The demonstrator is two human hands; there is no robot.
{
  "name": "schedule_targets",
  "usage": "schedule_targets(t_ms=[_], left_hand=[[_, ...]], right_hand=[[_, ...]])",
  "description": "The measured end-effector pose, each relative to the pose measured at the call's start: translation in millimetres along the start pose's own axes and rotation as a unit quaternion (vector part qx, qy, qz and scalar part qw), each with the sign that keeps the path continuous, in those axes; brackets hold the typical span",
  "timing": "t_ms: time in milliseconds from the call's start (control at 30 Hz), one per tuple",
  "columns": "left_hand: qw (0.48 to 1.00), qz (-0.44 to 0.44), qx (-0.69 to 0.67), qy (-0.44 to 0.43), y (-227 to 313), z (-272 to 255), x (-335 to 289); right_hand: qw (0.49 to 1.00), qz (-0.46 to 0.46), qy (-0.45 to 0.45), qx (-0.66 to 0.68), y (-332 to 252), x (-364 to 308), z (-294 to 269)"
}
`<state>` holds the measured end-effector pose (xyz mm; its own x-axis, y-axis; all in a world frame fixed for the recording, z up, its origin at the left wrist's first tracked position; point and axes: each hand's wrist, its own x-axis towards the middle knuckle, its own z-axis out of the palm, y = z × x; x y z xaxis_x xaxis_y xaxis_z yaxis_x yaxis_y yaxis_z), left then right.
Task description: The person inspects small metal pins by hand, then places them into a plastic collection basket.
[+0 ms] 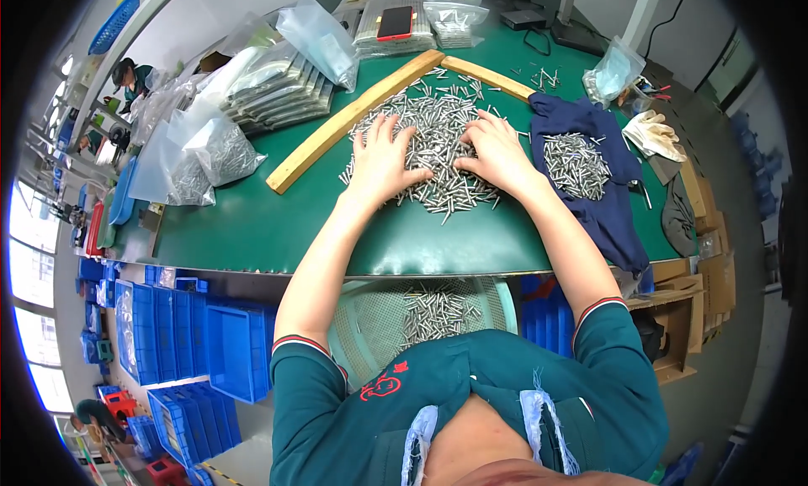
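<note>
Both hands lie flat, fingers spread, gripping nothing: left hand [380, 162] and right hand [497, 154] press on the pile of small metal pins [438, 154] on the green table [252, 225], inside the wooden angle [353, 120]; seemingly mid-spreading, pins lying flat, long axes pointing every way

The scene is bright and evenly lit from overhead, with daylight also entering through windows [34, 259] at the far left rim, which are blown out to white. Shadows are soft and short under the hands and forearms. The pile of metal pins [438, 149] and clear plastic bags [210, 149] show small glints. Focus is sharp at centre; fisheye bending curves the green table [252, 225] edge, and black vignette fills the corners
</note>
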<state>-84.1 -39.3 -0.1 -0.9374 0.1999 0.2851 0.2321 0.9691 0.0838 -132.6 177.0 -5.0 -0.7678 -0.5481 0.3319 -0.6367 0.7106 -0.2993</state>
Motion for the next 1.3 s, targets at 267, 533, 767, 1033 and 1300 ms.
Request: schedule_targets(t_ms=[267,533,767,1033,1300], left_hand=[[0.959,0.010,-0.100,0.266,-38,15,16],[0.929,-0.067,-0.205,0.301,-42,4,9],[0.921,-0.070,-0.262,0.280,-34,7,7],[0.922,-0.060,-0.286,0.254,-26,11,6],[0.904,-0.087,-0.311,0.280,-33,10,3]], right_hand=[[0.991,-0.039,0.124,0.028,1,-2,5],[0.989,-0.032,0.117,0.081,-5,-6,-9],[0.987,-0.045,0.089,0.123,-13,-7,-9],[0.995,-0.036,0.071,0.062,-1,-8,-3],[0.977,-0.050,0.159,0.134,-12,-5,-13]])
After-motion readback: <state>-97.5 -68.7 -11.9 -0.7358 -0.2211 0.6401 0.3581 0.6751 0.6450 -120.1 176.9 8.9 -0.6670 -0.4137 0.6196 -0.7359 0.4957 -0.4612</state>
